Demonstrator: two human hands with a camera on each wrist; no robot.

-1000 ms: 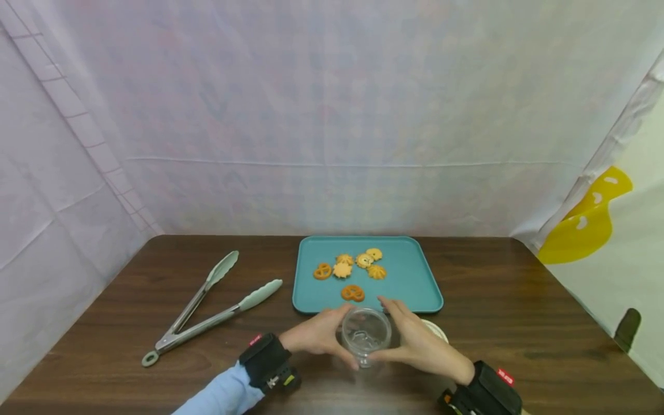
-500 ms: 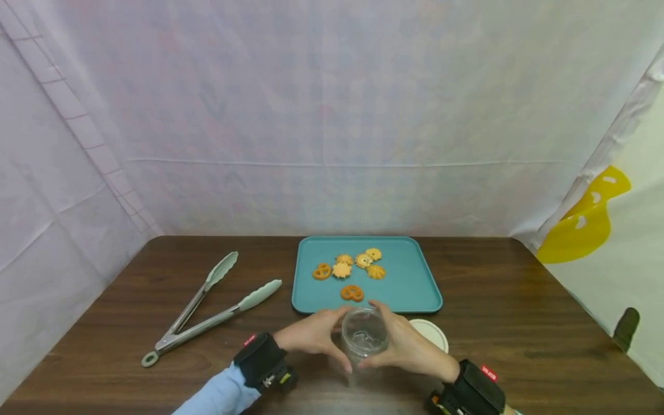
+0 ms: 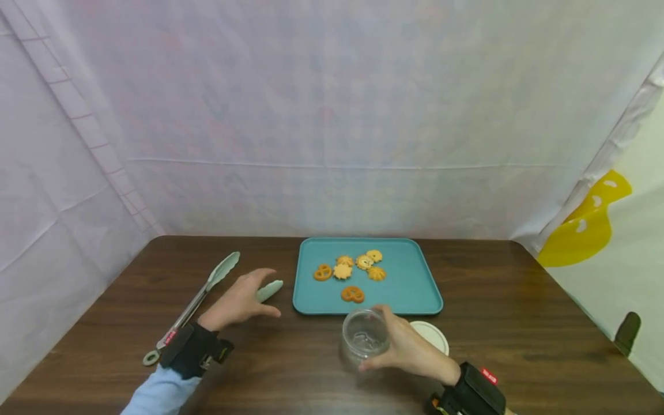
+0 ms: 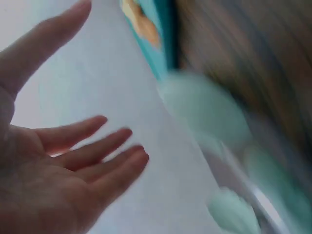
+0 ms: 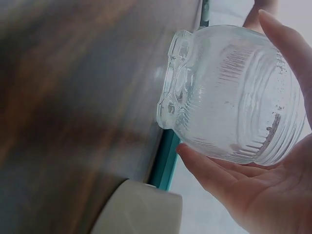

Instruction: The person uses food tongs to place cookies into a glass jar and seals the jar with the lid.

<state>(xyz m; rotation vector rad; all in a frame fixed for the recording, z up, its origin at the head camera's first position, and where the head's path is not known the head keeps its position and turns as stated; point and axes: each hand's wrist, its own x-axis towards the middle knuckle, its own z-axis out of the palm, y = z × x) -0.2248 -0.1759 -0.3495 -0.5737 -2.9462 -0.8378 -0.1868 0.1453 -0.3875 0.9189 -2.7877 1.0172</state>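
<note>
A clear glass jar [image 3: 365, 337] stands on the table just in front of the tray. My right hand [image 3: 407, 349] holds it from the right, with thumb on one side and fingers on the other. In the right wrist view the glass jar [image 5: 234, 95] shows a ribbed body and a scalloped base. Over at the left, my left hand [image 3: 241, 300] is above the tongs [image 3: 220, 271], its fingers spread and nothing in them. It hides part of one tong arm. The left wrist view shows the pale green tong heads [image 4: 204, 107], blurred.
A blue tray [image 3: 410, 288] behind the jar carries several cookies [image 3: 343, 271] and two pretzels [image 3: 353, 294]. Partly behind my right hand lies a round white lid [image 3: 433, 335]. A white cloth [image 3: 321, 115] hangs at the table's back edge.
My left hand has left the jar and moved left to above the tongs. The right hand moved slightly left, remaining at the jar, and more of the lid shows beside it.
</note>
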